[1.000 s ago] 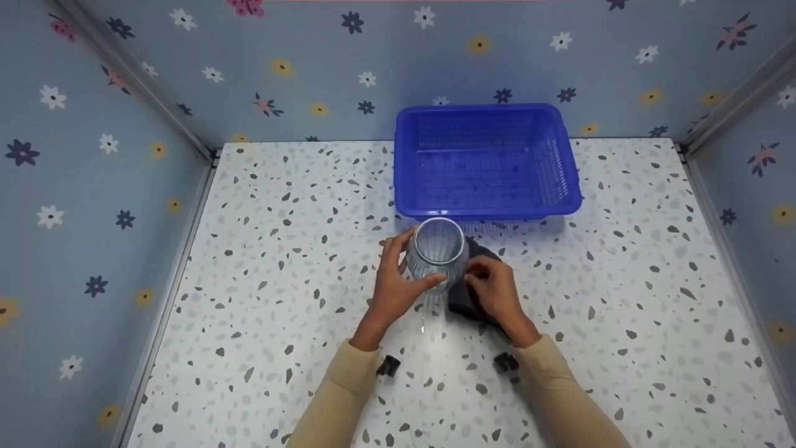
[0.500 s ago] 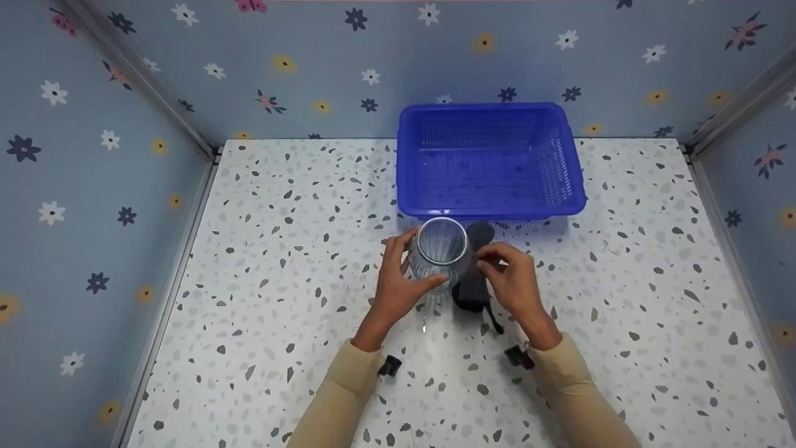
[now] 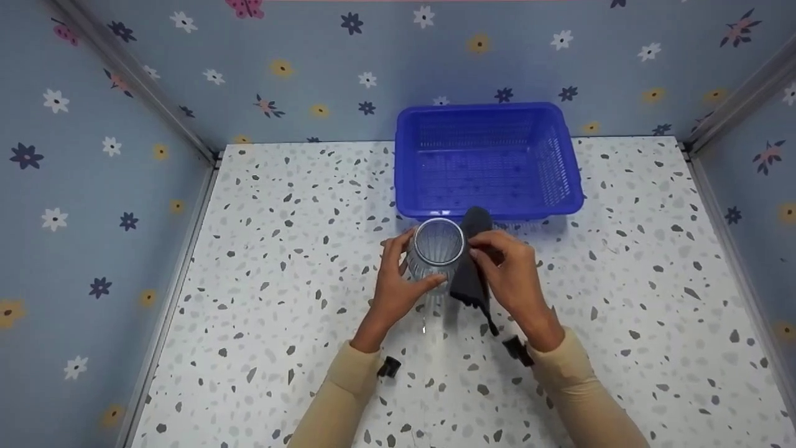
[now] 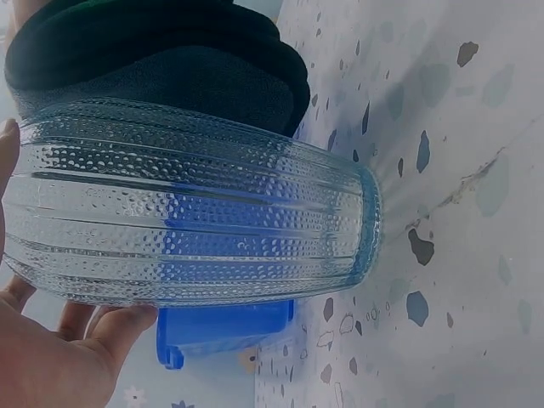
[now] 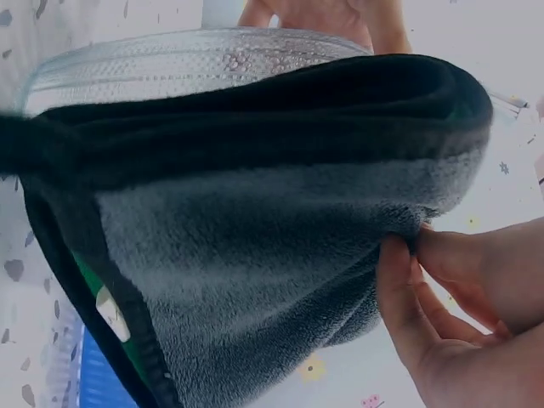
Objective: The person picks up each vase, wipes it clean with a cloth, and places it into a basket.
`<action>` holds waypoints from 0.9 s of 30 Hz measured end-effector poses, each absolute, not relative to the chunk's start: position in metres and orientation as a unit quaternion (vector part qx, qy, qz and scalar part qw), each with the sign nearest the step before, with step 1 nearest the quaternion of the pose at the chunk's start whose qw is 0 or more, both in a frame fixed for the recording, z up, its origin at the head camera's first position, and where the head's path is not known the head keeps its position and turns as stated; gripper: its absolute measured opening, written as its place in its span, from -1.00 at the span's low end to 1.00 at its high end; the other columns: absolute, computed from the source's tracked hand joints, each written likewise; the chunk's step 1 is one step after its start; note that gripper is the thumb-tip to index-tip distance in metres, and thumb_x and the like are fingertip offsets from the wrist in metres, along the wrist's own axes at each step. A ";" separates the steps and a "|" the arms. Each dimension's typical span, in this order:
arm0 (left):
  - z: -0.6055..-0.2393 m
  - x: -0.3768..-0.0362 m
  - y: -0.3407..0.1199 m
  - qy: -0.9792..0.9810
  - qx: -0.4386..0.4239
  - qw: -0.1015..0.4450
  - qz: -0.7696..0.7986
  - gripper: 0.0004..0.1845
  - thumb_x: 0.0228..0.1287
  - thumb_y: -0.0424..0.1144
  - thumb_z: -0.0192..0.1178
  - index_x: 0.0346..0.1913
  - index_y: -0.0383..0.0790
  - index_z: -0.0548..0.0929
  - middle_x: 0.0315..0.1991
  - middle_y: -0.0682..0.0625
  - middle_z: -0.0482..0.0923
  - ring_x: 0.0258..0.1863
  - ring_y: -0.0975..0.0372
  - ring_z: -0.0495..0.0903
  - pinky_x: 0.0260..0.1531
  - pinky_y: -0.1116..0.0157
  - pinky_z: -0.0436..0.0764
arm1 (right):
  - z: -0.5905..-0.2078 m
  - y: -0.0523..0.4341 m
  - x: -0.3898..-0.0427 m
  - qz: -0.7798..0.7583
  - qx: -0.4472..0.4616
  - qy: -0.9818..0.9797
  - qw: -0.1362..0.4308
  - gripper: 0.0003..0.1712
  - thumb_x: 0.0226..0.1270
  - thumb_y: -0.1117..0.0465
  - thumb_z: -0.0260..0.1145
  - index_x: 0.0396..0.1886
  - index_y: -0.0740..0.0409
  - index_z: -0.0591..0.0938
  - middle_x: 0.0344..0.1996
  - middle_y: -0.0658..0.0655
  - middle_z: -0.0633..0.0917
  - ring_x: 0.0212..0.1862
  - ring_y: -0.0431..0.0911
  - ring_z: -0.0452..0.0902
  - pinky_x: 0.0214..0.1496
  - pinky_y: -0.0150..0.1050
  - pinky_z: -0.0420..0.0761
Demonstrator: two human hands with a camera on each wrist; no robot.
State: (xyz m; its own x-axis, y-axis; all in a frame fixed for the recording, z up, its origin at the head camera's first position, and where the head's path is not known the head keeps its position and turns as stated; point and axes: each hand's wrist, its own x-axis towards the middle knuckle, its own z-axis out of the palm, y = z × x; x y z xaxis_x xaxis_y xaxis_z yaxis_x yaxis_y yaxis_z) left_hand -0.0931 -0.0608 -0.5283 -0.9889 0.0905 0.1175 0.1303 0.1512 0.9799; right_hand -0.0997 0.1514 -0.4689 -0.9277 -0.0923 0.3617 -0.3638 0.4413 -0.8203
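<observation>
A clear ribbed glass [image 3: 438, 254] [image 4: 187, 212] [image 5: 187, 59] stands upright on the speckled table [image 3: 286, 249] just in front of a blue basket [image 3: 488, 160]. My left hand [image 3: 393, 286] [image 4: 51, 357] grips the glass from its left side. My right hand [image 3: 510, 274] [image 5: 459, 297] pinches a dark grey cloth [image 3: 471, 261] [image 5: 255, 255] [image 4: 161, 59] and holds it against the right side of the glass, with the cloth's upper end above the rim.
The blue basket sits at the back of the table, close behind the glass. Flowered walls [image 3: 93, 155] close in the left, right and back sides. Speckled surface spreads left and right of my hands.
My right hand has lifted the cloth from the table and moved it up along the right side of the glass. The left hand and glass have stayed in place.
</observation>
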 end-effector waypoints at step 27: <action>-0.533 -0.093 -0.061 -0.756 -0.083 0.014 -0.649 0.02 0.16 0.00 0.63 0.62 -0.12 0.31 0.39 -0.15 0.32 0.44 -0.02 0.30 0.42 -0.21 0.39 | -0.500 0.158 -0.098 0.571 0.095 -0.809 0.099 -0.84 0.33 0.63 0.37 -0.17 0.41 0.75 -0.24 0.28 0.75 -0.25 0.04 0.71 -0.24 -0.40 0.69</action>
